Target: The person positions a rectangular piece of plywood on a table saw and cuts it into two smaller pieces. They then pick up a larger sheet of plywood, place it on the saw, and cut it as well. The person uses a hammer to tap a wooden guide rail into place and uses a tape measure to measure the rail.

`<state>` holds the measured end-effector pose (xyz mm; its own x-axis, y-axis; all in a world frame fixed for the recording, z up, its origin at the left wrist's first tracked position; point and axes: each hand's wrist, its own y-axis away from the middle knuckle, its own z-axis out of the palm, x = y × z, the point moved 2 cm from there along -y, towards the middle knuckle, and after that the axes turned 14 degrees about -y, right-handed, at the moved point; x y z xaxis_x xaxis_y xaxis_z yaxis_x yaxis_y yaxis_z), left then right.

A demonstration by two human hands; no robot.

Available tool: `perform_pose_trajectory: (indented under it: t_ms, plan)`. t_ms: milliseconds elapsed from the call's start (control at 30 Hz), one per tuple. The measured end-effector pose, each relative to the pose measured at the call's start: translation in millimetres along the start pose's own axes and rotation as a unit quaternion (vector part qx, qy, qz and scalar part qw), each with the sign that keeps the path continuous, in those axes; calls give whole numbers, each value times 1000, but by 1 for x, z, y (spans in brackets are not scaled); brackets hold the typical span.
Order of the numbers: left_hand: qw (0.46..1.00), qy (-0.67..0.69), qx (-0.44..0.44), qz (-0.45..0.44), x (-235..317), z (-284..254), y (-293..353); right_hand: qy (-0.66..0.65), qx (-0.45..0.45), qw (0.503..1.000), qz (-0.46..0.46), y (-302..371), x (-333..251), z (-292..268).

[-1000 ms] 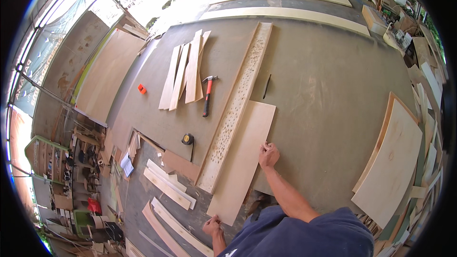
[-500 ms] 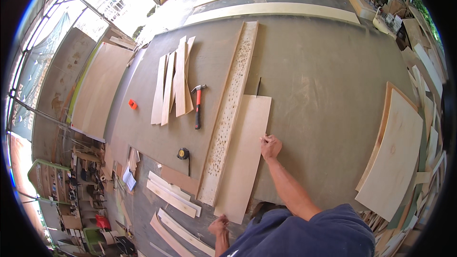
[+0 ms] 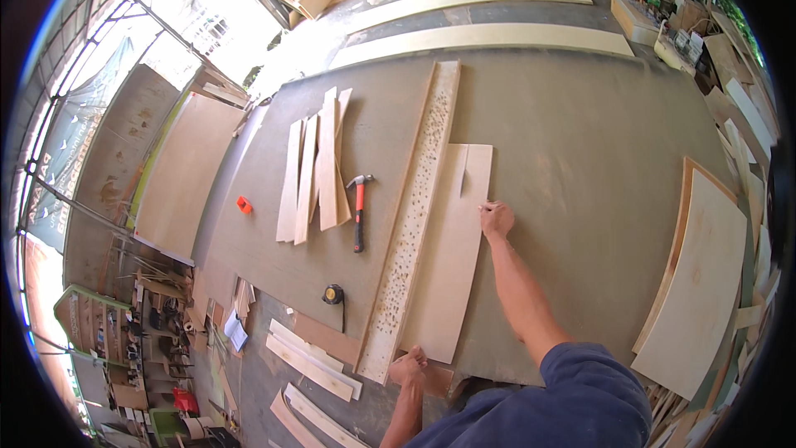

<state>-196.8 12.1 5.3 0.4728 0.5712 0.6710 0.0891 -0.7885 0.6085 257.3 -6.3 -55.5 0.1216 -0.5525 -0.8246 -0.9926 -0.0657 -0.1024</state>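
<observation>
A pale plywood board (image 3: 448, 265) lies lengthwise on the brown tabletop (image 3: 572, 174), beside a long narrow panel (image 3: 417, 207) with raised wooden edges and a surface dotted with brown spots. My right hand (image 3: 497, 218) has its fingers closed at the board's right edge. At the board's near end, my left hand (image 3: 409, 367) is closed, its fingertips against the corner; its grip is partly hidden. A thin dark pencil-like object (image 3: 463, 182) shows on the far part of the board. Left of the panel lies a hammer (image 3: 359, 211) with a red and black handle.
Several loose wood strips (image 3: 319, 166) lie left of the hammer, with an orange object (image 3: 244, 205) nearby. A tape measure (image 3: 333, 294) sits near the table's front-left edge. Curved panels (image 3: 696, 282) stand at the right. Long pale boards (image 3: 489, 36) lie beyond the table.
The plywood board has slid away from me along the spotted panel, both hands moving with it. The pencil-like object, formerly beyond the board's far end, now appears over the board. The view has shifted slightly.
</observation>
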Motion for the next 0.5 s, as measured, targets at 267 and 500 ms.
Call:
perform_pose_trajectory:
  t_ms: [267, 500]
  plan:
    - [1000, 11, 5, -3, 23, 24, 3, 11, 10, 999, -34, 8, -14, -3]
    - [999, 27, -9, -14, 15, 17, -6, -68, -35, 997, 21, 162, -32, -45]
